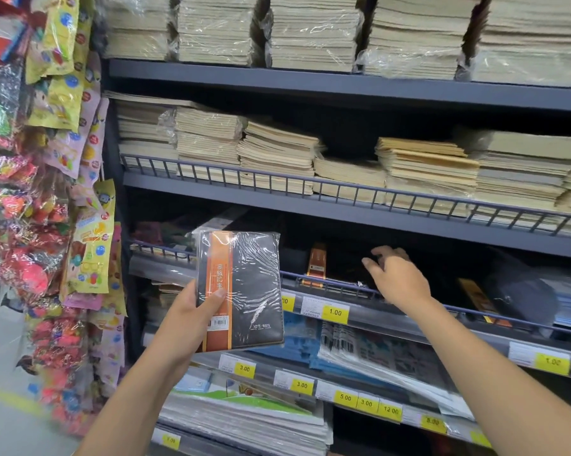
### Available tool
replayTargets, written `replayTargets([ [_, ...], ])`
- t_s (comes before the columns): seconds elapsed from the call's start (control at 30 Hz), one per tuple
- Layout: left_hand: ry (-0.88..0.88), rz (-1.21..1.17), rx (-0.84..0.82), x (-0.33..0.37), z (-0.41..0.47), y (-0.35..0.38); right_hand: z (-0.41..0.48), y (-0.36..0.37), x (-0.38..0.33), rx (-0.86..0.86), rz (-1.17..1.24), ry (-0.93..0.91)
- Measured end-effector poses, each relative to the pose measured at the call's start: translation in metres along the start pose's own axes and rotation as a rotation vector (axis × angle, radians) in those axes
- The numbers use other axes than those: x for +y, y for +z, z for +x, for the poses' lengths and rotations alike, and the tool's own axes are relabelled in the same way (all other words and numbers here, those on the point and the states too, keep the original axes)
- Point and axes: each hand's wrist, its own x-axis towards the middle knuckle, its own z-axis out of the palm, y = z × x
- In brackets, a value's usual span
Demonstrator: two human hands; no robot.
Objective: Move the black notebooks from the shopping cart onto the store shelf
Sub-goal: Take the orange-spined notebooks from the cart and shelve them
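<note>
Head view: left fingers grip wrapped notebook; right fingers loose (shelf interior dark).

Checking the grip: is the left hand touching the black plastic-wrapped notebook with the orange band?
Touching. Head view: the left hand grips the black plastic-wrapped notebook, thumb pressed on its front cover.

grey metal shelving, cream paper stacks above; toy packets hanging left; pale floor
</note>
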Motion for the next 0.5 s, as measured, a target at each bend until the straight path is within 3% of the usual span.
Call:
replayTargets([
  [0.13,-0.04,0.01,-0.098,0.0,-0.003,0.017,-0.038,-0.021,0.051,0.197,-0.152,-0.131],
  [0.5,-0.134,0.107,-0.251,0.043,0.035,0.115,-0.078,0.007,0.106,0.342,-0.269,-0.311],
])
